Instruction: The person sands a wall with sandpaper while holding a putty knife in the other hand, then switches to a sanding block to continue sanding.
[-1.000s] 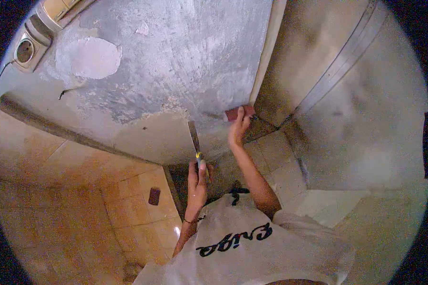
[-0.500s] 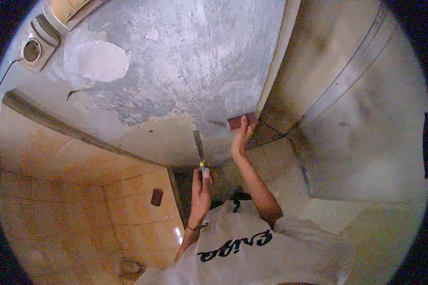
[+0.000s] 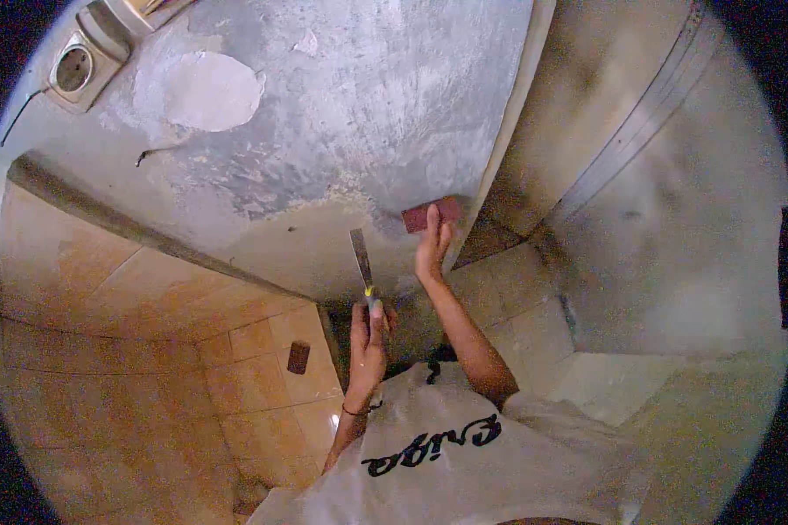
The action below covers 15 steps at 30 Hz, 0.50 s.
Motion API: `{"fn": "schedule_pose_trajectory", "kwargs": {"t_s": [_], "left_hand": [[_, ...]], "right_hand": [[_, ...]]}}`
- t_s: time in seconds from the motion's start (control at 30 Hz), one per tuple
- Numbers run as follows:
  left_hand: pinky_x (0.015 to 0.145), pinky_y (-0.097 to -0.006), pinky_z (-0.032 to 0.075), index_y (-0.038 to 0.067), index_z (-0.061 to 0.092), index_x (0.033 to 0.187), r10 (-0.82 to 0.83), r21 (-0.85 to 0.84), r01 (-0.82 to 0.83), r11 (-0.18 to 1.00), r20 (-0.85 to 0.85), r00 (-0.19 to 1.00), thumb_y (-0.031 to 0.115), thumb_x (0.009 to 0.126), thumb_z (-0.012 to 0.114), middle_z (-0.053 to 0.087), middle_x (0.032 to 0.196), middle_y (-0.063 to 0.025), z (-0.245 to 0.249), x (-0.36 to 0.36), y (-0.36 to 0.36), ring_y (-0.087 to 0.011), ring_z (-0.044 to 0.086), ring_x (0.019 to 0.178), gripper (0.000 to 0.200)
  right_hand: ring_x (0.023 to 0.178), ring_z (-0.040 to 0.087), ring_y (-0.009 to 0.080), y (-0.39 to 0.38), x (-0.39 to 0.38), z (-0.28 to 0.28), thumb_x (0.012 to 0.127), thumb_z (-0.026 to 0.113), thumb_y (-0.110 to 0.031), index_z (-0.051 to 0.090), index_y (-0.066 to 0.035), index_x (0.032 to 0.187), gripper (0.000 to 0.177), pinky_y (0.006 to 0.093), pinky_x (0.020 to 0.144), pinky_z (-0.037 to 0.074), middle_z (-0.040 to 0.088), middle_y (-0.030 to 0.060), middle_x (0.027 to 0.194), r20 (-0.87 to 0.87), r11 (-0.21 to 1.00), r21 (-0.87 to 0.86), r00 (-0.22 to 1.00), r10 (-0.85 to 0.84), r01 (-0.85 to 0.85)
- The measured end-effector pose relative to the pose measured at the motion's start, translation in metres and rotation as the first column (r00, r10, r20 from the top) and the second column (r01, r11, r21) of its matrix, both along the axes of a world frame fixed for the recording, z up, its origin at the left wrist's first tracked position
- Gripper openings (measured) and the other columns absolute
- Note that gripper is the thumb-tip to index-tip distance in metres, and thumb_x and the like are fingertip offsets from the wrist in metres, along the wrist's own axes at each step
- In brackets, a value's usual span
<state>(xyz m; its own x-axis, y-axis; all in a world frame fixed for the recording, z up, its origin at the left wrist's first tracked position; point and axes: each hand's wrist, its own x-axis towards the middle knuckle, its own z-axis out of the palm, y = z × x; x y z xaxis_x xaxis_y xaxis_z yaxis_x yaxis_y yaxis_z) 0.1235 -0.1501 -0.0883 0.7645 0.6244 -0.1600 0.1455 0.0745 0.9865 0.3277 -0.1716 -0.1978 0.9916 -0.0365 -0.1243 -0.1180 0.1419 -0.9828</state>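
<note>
My right hand (image 3: 431, 249) presses a reddish-brown sanding block (image 3: 431, 213) flat against the grey, patchy plaster wall (image 3: 359, 105), close to the wall's corner edge. My left hand (image 3: 368, 337) is shut around the yellow-tipped handle of a putty knife (image 3: 360, 255). Its narrow blade points up along the wall, just left of the block. Both forearms reach up from my white printed shirt (image 3: 446, 455).
A white filler patch (image 3: 210, 90) and a wall socket (image 3: 72, 70) sit at the upper left. Tan tiles (image 3: 131, 350) cover the lower left, with a small dark object (image 3: 299, 357) on them. A metal strip (image 3: 639, 122) runs along the right-hand surface.
My right hand has slid the sanding block a little left and up along the wall, away from the corner. The putty knife in my left hand stays almost where it was.
</note>
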Motion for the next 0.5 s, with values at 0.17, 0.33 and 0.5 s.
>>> {"fn": "schedule_pose_trajectory", "kwargs": {"t_s": [0.17,0.33,0.5], "left_hand": [[0.073,-0.0263,0.042,0.004,0.05,0.114,-0.066,-0.045,0.068,0.997,0.042,0.997,0.036,0.105,0.046,0.058,0.091,-0.0034,-0.004,-0.013,0.02,-0.0125,0.052,0.08,0.034],[0.07,-0.0253,0.042,0.004,0.05,0.112,-0.079,-0.047,0.079,0.996,-0.011,0.997,0.036,0.106,0.046,0.056,0.089,-0.0023,-0.001,-0.025,0.033,-0.011,0.05,0.078,0.033],[0.071,-0.0257,0.042,0.004,0.049,0.113,-0.15,0.02,0.15,0.988,-0.04,0.988,0.037,0.105,0.046,0.055,0.088,-0.0023,0.002,-0.028,0.053,-0.0109,0.049,0.078,0.034]], "right_hand": [[0.137,0.031,0.0312,0.01,-0.007,-0.023,0.1,0.049,-0.045,0.05,-0.007,0.141,0.055,0.0432,0.116,0.021,0.035,0.014,0.153,-0.038,0.977,0.212,0.999,0.038,-0.03],[0.094,0.047,0.02,0.04,-0.019,-0.059,0.091,0.062,-0.056,0.06,0.001,0.106,0.06,0.0368,0.09,0.039,0.052,0.0066,0.101,0.021,0.971,0.134,0.979,-0.202,0.198],[0.106,0.05,0.0207,0.04,-0.026,-0.039,0.092,0.062,-0.053,0.061,0.003,0.117,0.062,0.0358,0.096,0.038,0.058,0.0093,0.114,-0.035,0.98,0.124,0.987,-0.155,0.158]]}}
